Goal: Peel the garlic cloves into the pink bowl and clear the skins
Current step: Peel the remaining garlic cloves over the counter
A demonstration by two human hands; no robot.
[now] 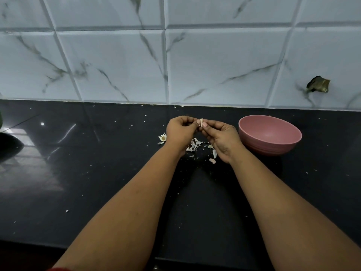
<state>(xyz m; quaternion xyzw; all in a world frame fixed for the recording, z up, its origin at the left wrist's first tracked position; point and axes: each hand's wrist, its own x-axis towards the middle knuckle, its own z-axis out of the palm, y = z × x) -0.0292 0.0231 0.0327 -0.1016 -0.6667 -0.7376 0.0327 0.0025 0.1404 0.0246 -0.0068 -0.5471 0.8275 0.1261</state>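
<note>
Over the middle of the black worktop [97,173], head view: both hands raised just above the surface, fingertips meeting; left hand [180,132] curled, its grip pinching a garlic clove [200,122] from the left; right hand [221,140] curled too, thumb and forefinger pinching the same clove from the right, thumbnail showing pale against it; a flap of skin stands up from the clove between the two thumbs. Below the hands, a scatter of skins [193,145] lies on the worktop, with a few larger pale pieces [213,157] near the right wrist; whether these are cloves or husk cannot be told. Just left of the left hand sits the garlic root stub [162,137], pale and frayed. The pink bowl [270,134] stands upright on the worktop just right of the right hand, near it but apart; no contents can be made out inside. Small white flecks dot the worktop all around. Behind, a marbled tile wall [214,65]; a dark torn patch [318,84] on it at the right.
</note>
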